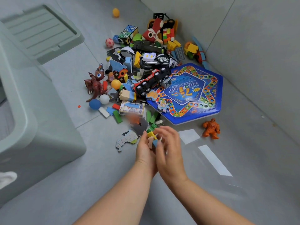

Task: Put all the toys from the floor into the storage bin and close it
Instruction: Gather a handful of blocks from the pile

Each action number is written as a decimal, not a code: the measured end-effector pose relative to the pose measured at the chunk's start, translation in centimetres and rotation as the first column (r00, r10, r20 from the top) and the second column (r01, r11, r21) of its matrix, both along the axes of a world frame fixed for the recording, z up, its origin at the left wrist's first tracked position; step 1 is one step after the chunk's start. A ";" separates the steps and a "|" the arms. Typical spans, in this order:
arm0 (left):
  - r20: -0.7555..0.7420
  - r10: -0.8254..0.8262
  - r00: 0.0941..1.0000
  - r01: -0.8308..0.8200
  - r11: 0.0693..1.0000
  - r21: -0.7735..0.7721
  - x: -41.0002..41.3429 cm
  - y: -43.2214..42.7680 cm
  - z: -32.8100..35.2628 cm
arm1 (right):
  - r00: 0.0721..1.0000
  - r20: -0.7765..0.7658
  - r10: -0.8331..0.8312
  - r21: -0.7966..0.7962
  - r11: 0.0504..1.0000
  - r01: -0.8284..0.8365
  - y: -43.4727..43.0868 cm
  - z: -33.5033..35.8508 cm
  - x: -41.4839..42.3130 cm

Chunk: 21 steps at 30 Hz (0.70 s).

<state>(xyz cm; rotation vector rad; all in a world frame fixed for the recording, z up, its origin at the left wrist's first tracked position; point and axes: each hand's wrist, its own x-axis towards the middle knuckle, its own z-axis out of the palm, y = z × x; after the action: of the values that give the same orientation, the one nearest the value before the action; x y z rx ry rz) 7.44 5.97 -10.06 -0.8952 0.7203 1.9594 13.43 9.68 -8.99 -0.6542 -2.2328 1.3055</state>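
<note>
A heap of toys (146,65) lies on the grey floor in a corner: a blue hexagonal game board (203,88), a red fire truck (151,82), a dark red dragon (95,85), balls, bricks and puzzle pieces. My left hand (145,150) and my right hand (170,148) meet at the near edge of the heap. Together they hold a bundle of small coloured blocks (151,135), green, yellow, pink and blue. The fingers of both hands curl round them. The pale green storage bin (32,127) stands open at the left, its lid (42,31) lying on the floor behind it.
An orange figure (211,129) stands apart at the right near the wall. A map-shaped puzzle piece (126,140) lies just left of my hands. An orange ball (115,12) sits alone at the back. Walls close the corner behind and to the right.
</note>
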 end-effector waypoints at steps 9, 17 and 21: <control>0.024 0.040 0.999 -0.038 0.997 -0.068 -0.3 -1.6 -1.1 | 0.732 0.676 -0.085 0.091 0.995 0.032 7.1 -6.0 -0.4; -0.058 0.030 0.998 -0.029 1.000 0.012 -1.2 -3.7 -2.0 | 0.972 0.202 0.120 -0.131 0.987 -0.095 1.8 -0.9 -1.6; -0.048 0.094 0.994 -0.093 0.995 0.032 -2.2 -4.2 -1.6 | 0.897 0.419 0.145 0.173 0.957 -0.235 5.0 -2.5 -4.4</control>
<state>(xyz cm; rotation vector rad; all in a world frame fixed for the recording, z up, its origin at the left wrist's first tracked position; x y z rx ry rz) 5.24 1.78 -11.61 -0.8792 0.6868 2.0760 9.00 14.72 -11.45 -0.6823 -2.7918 1.0569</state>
